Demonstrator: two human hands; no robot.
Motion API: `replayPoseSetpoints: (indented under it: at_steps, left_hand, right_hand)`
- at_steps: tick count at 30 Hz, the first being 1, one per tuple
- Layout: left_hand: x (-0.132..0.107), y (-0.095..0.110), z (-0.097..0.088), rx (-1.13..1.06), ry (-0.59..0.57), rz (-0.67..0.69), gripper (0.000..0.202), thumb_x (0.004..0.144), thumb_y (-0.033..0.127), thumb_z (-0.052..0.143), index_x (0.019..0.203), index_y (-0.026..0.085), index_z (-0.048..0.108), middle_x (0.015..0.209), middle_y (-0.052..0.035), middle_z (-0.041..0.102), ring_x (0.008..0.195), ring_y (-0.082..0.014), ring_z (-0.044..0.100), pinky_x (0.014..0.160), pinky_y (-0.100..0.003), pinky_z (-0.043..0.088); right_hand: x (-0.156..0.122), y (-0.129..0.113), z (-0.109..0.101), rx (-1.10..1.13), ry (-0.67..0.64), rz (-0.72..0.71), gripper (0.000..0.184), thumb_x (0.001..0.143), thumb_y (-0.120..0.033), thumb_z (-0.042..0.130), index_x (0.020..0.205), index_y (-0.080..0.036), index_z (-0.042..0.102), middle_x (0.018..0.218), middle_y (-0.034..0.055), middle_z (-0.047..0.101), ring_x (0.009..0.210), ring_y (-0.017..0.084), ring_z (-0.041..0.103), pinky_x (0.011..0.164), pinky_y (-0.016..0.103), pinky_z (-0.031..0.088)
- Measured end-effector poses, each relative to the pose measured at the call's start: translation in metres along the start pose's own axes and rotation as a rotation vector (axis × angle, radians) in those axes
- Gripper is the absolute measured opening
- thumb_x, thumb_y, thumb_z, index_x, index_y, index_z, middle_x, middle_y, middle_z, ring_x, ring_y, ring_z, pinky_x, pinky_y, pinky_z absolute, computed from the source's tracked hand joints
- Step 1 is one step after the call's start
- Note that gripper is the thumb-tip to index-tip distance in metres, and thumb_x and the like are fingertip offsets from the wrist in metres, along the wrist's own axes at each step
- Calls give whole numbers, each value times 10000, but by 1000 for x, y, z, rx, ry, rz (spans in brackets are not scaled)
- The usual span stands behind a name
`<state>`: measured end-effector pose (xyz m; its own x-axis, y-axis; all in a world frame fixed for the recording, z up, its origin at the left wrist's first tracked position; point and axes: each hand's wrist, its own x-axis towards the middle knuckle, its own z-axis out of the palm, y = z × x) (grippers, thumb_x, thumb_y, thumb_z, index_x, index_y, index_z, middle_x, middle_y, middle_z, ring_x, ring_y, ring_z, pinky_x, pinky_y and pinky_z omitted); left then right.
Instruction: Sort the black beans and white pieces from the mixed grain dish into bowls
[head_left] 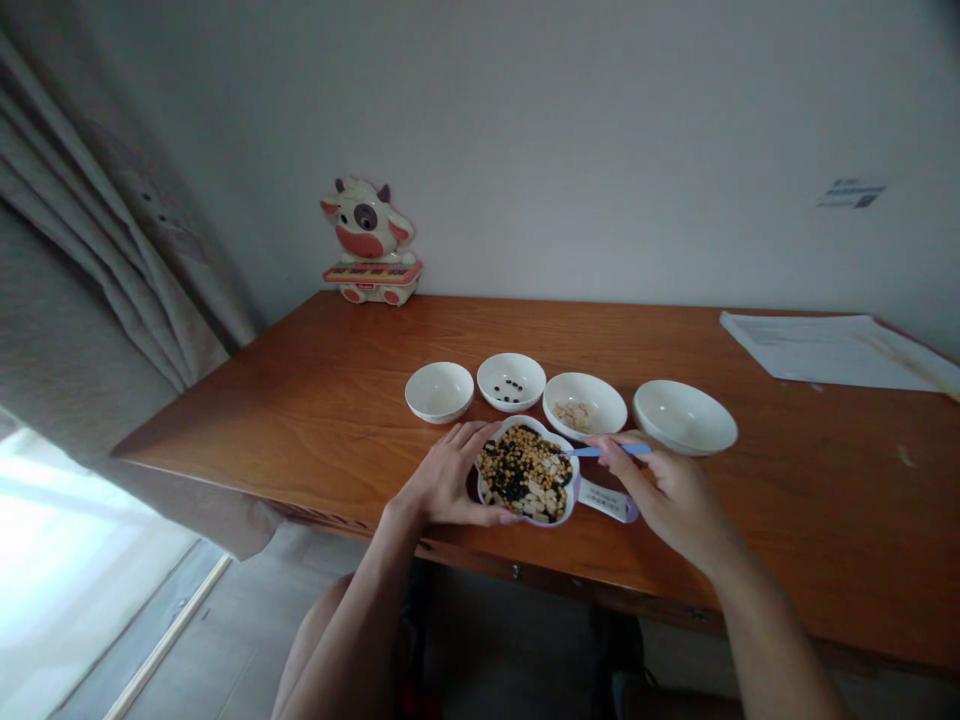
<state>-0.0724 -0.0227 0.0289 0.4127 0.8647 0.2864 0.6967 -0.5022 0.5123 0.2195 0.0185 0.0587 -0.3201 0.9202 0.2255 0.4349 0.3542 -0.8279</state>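
Note:
A flower-shaped bowl with a handle stands near the table's front edge, filled with mixed yellow, black and pale beans or seeds. My left hand grips its left side, fingers behind the rim and thumb along the front. Between the fingers of my right hand is a thin blue stick-like tool, its tip over the bowl's right part; the kind of tip is too small to tell. Just behind are a white bowl with several black beans and another white bowl with pale flat pieces.
White bowls without visible contents stand at the row's left and right ends. A cow toy keyboard sits at the back left of the wooden table. Papers lie at the back right; a curtain hangs left.

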Motion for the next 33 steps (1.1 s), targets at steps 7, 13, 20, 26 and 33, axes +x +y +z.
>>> replayPoseSetpoints:
  at_steps: [7,13,20,26,33]
  left_hand:
    - [-9,0,-1,27,-7,-53,1285,548,790,807,1575,224,281,1508,-175,471,1367,-405,482,1147,-572,415]
    - [-15,-1,1,36,5,-77,1274,561,789,803,1573,216,281,1509,-185,469,1370,-409,482,1146,-579,413]
    - [-8,3,5,-15,67,-115,551,1035,511,395,1498,213,411,1453,-120,546,1345,-276,520,1160,-475,415]
    - [3,-5,19,-60,159,-134,398,1054,261,319,1382,166,522,1264,-133,650,1153,-244,620,1038,-415,498]
    - [5,-5,24,-125,194,-198,371,1051,247,328,1346,173,541,1263,-134,649,1144,-248,626,1012,-391,496]
  right_hand:
    - [-6,14,-3,230,-233,221,460,950,-581,546,1106,-204,757,996,96,792,877,242,751,634,306,613]
    - [-6,12,2,229,-204,273,518,934,-609,555,1088,-164,770,998,112,792,893,234,751,690,302,610]
    - [-3,5,11,222,6,142,481,920,-609,583,1059,-186,766,994,106,778,885,227,741,789,335,614]
    - [-3,7,24,112,146,39,449,976,-555,516,1042,-164,725,776,64,711,576,147,649,531,249,534]
    - [-1,16,35,145,225,9,394,963,-538,550,949,-165,673,697,40,686,455,135,628,438,233,501]
